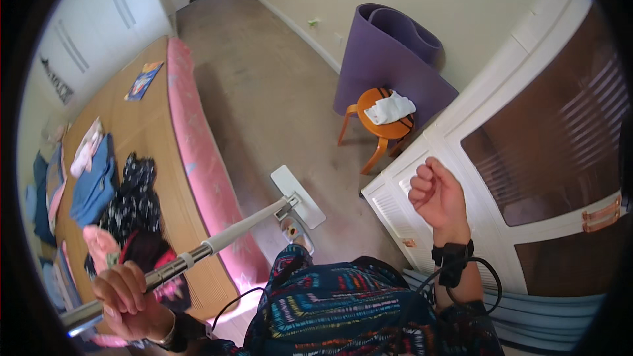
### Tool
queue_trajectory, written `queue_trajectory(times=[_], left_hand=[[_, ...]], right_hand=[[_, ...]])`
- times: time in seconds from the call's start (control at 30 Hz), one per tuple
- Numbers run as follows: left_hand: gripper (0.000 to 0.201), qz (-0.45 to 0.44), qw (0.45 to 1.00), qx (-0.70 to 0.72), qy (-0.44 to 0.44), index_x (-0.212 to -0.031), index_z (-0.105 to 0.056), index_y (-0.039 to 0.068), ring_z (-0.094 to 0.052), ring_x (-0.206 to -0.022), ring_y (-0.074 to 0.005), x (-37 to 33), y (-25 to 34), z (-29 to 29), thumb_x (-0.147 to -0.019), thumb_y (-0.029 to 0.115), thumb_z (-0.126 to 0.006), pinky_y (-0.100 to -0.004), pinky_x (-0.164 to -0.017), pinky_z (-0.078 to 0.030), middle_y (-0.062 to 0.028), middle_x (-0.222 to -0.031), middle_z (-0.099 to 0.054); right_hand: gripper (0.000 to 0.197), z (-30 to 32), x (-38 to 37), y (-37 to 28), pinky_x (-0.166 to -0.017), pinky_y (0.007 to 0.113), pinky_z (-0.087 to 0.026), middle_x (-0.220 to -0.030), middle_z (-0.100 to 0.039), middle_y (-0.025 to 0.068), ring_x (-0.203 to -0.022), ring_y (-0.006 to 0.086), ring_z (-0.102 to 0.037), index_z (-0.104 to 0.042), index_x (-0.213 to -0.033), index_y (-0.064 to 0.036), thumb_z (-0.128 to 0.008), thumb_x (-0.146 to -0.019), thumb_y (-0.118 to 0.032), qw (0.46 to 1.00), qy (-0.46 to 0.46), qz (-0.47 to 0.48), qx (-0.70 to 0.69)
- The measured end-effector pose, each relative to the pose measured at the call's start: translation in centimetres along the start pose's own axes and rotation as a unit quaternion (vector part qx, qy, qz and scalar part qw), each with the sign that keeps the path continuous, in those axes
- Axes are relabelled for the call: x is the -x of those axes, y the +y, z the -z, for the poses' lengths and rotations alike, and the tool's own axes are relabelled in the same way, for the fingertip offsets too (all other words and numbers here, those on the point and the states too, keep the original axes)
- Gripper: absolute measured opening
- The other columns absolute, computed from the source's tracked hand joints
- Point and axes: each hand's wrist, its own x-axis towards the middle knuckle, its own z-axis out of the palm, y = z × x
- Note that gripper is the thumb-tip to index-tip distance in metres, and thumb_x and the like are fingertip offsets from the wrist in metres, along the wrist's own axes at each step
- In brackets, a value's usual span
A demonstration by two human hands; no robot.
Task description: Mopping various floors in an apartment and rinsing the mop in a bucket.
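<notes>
My left hand [128, 300] is wrapped round the metal pole of a flat mop [198, 252] at the lower left. The pole slants up and to the right to a white rectangular mop head [298, 196], which lies on the floor just ahead of my slippered foot [297, 233]. Raised at the right, my right hand [436, 194] is curled into a loose fist, with nothing visible in it. It hovers in front of a white cabinet [422, 158] without clearly touching it. A black strap with a cable sits on that wrist.
Along the left runs a bed [142, 132] with a woven mat, a pink sheet and piled clothes [95, 184]. A round wooden stool [379, 118] bearing a white cloth stands beside a rolled purple mat [389, 53] at the wall. Grey floor [264, 86] stretches toward a far doorway.
</notes>
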Motion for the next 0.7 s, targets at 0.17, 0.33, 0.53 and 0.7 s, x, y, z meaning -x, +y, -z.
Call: queue_trajectory(times=[0.17, 0.33, 0.53, 0.7], left_hand=[[0.027, 0.047, 0.998, 0.021, -0.043, -0.057, -0.03, 0.013, -0.026, -0.041, -0.0049, -9.6, -6.2, 4.1, -0.076, 0.02, -0.048, -0.0202, -0.045, -0.022, 0.0033, -0.044, -0.03], [0.027, 0.054, 0.997, 0.019, -0.053, -0.057, -0.03, 0.014, -0.026, -0.04, -0.0053, -18.5, -11.6, 7.1, -0.075, 0.021, -0.049, -0.0211, -0.046, -0.022, 0.0035, -0.044, -0.03], [0.027, 0.017, 0.998, -0.021, -0.052, -0.056, -0.03, 0.013, -0.026, -0.039, -0.0048, -27.3, -18.8, 9.2, -0.076, 0.019, -0.048, -0.0214, -0.045, -0.022, 0.004, -0.044, -0.03], [0.027, 0.002, 1.0, -0.026, 0.0, -0.056, -0.03, 0.013, -0.026, -0.039, -0.005, -34.9, -24.4, 10.7, -0.075, 0.018, -0.049, -0.0212, -0.044, -0.021, 0.0041, -0.044, -0.029]], right_hand=[[0.007, -5.5, -10.3, -3.0, -0.047, 0.02, -0.032, -0.064, -0.04, -0.002, -0.055, 0.008, -0.038, -0.044, -0.077, -0.01, -0.046, -0.079, -0.017, 0.994, -0.034, 0.1, -0.041], [0.004, -11.6, -18.5, -4.4, -0.048, 0.02, -0.032, -0.065, -0.038, -0.0026, -0.055, 0.0068, -0.036, -0.042, -0.079, -0.01, -0.043, -0.08, -0.014, 0.984, -0.062, 0.167, -0.014], [0.005, -16.1, -30.8, -5.9, -0.048, 0.02, -0.031, -0.064, -0.036, -0.003, -0.055, 0.0062, -0.036, -0.04, -0.077, -0.0102, -0.042, -0.081, -0.013, 0.976, -0.088, 0.197, 0.001], [0.006, -20.8, -44.8, -6.5, -0.048, 0.02, -0.031, -0.064, -0.036, -0.0028, -0.055, 0.0066, -0.036, -0.04, -0.076, -0.0098, -0.042, -0.08, -0.013, 0.978, -0.134, 0.162, -0.013]])
